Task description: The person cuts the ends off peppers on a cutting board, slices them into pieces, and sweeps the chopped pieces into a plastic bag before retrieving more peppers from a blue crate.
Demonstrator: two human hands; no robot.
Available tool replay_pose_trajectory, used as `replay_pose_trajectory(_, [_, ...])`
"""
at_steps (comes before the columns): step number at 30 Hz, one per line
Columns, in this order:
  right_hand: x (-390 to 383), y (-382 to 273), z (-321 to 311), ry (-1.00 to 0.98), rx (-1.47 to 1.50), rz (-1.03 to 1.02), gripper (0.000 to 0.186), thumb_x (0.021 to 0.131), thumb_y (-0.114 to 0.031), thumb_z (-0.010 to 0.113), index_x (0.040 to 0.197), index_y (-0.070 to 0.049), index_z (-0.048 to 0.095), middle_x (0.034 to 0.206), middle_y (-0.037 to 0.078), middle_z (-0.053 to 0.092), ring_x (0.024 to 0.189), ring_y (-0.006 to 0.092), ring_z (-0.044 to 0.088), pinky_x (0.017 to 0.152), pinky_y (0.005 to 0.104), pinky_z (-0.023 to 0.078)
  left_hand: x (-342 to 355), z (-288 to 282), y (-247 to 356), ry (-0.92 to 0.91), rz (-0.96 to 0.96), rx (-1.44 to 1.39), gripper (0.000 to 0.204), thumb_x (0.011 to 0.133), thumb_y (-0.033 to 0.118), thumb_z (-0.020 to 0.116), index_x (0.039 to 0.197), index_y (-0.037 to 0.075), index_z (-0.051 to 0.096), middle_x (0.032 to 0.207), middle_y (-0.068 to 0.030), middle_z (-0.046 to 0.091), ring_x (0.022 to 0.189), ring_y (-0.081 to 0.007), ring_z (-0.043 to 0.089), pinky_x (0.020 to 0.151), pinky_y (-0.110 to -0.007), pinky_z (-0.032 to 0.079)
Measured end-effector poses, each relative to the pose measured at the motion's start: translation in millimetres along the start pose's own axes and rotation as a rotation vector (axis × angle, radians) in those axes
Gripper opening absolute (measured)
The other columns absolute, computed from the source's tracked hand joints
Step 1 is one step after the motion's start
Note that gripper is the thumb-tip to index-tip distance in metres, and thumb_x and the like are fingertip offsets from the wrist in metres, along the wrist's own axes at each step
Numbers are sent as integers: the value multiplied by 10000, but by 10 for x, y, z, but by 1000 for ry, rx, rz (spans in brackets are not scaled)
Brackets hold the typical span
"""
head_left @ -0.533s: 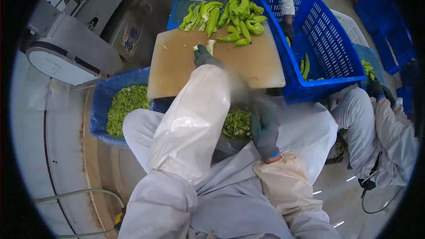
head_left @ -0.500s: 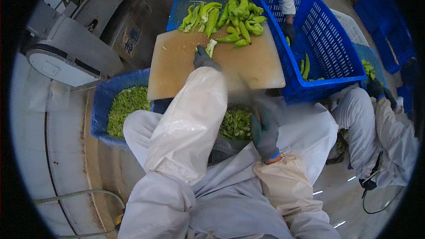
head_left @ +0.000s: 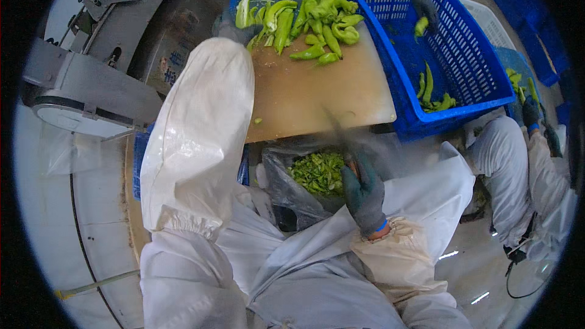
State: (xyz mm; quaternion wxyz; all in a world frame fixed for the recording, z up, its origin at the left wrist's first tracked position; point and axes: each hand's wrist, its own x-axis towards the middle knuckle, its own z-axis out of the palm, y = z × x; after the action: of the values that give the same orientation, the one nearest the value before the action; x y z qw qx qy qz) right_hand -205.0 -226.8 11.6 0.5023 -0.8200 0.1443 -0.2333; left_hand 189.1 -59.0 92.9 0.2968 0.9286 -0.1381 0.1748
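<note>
The fingers of the right hand (head_left: 364,192), in a dark glove, were closed around the handle of a knife (head_left: 339,136), whose blurred blade pointed up over the near edge of the board (head_left: 317,94). The left hand (head_left: 239,31) was mostly hidden behind its white sleeve, so I cannot tell how its fingers stood; it reached the peppers (head_left: 311,21) piled at the far end of the board. A bag (head_left: 286,192) with chopped pieces lay just below the board, and a blue crate (head_left: 463,67) stood at its right.
</note>
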Motion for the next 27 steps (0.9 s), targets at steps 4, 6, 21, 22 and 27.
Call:
replay_pose_trajectory(4, [29,12,-9,-21,37,143,396,850,-188,618,1202,-20,547,971,186,651,852,283,655,741,341,503,-108,652,214,35,477,46,669,682,206,762,1277,65,490,1206,-185,557,1125,-333,527,967,-379,410])
replay_pose_trajectory(6, [31,61,-24,-32,51,213,400,852,-196,616,1203,-18,545,971,191,649,852,286,653,743,344,502,-443,1034,383,-337,398,-186,550,711,181,737,1218,74,552,1175,-186,575,1123,-334,528,975,-397,404])
replay_pose_trajectory(21, [-16,148,3,54,88,111,357,852,-208,605,1174,-57,572,1019,168,635,883,273,632,771,334,483,-1254,1310,351,-123,195,-40,147,784,120,584,916,96,646,1025,-177,598,964,-356,574,807,-435,463])
replay_pose_trajectory(22, [-25,179,6,64,53,96,352,852,-211,608,1167,-58,579,1012,163,638,871,262,632,766,330,483,-1241,1317,348,-120,197,-46,147,784,120,584,916,96,646,1025,-177,598,964,-356,574,807,-435,463])
replay_pose_trajectory(27, [-85,-81,176,3,158,123,346,853,-217,612,1154,-48,587,984,158,646,845,247,633,750,325,482,-824,1459,-439,86,268,-29,261,784,93,597,1041,120,640,1080,-184,593,1001,-360,563,861,-416,458])
